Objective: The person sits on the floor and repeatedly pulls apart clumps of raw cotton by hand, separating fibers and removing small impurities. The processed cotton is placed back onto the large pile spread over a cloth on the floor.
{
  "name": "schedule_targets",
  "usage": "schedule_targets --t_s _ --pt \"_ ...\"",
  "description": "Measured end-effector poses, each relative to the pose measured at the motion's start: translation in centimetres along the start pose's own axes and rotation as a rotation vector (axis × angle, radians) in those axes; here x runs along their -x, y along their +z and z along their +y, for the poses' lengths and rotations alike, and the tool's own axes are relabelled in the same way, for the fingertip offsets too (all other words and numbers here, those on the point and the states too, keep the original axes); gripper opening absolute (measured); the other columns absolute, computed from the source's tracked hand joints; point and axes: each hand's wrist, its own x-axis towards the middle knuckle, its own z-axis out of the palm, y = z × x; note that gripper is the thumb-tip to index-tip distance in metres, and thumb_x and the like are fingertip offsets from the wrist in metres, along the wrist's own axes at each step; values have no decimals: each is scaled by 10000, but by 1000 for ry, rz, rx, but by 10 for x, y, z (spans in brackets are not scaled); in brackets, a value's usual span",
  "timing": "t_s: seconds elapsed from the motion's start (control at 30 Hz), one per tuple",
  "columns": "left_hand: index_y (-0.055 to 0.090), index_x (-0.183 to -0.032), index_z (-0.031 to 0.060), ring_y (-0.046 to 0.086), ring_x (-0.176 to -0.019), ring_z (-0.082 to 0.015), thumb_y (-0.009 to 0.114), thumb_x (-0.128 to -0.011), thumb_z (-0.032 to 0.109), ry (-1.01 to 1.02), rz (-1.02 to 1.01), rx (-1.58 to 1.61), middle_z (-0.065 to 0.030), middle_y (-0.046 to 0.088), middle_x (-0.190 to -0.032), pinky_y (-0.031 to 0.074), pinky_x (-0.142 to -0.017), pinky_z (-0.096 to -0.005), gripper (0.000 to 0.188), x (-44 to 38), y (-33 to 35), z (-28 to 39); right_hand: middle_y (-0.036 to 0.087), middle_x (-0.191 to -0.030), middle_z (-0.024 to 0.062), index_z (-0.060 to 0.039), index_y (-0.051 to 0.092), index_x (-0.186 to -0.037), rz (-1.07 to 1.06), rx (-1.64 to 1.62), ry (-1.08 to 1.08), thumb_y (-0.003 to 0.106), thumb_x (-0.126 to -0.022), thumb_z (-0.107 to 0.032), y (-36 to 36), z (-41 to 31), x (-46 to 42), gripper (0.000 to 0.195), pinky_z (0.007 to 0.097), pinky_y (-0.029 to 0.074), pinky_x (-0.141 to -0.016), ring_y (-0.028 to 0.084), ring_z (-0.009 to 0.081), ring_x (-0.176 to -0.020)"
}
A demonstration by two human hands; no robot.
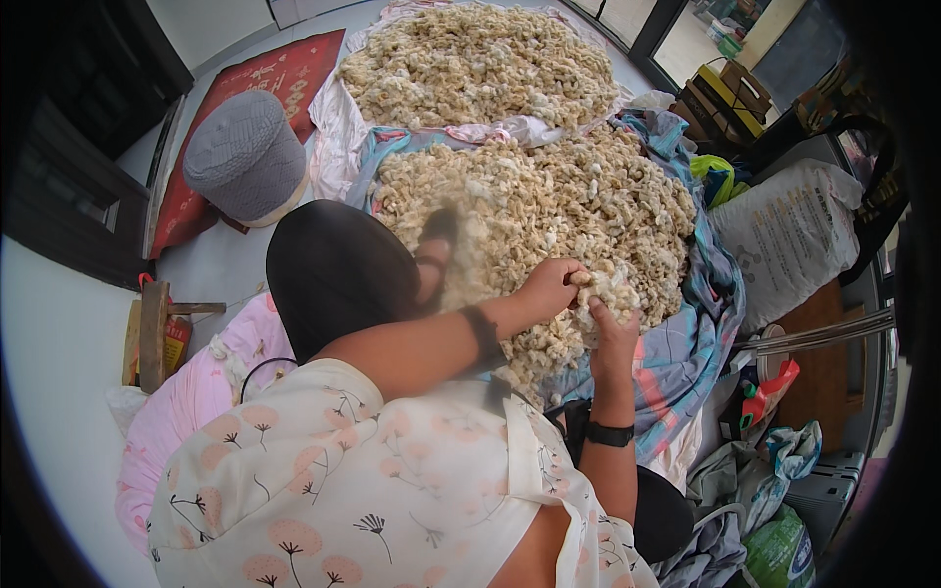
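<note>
A clump of raw cotton is held between my two hands, over the near right part of a large cotton heap. My left hand reaches in from the left, its fingertips pinching a tuft at the clump's edge. From below, my right hand grips the same clump, thumb up against it. The cotton is cream to tan, with whiter fluff in places. Beneath the heap lies a blue and pink plaid cloth. My sandalled foot is at the heap's left side, partly blurred.
A second cotton heap lies on pale cloth beyond. To the left are a grey quilted stool, a red mat and a small wooden stool. A white woven sack and cardboard boxes stand right, with bags lower down.
</note>
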Motion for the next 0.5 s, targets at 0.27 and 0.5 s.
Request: schedule_targets --t_s 0.27,0.5 --pt "590 -1210 35 599 -930 -156 491 -970 265 -37 -51 -73 -85 648 -983 475 -806 -302 347 7 8 3 604 -1111 98 -32 458 -1297 -31 52 -4 677 -815 -49 -7 10 -2 530 303 515 -788 612 182 -949" --pt "172 -1459 -60 558 -1088 -225 460 -982 431 -160 -298 110 -214 542 -1239 437 -937 -332 742 4 9 -9 598 -1114 95 -14 508 -1266 -47 363 -126 684 -813 -97 -5 29 -4 492 261 487 -811 589 143 -966"
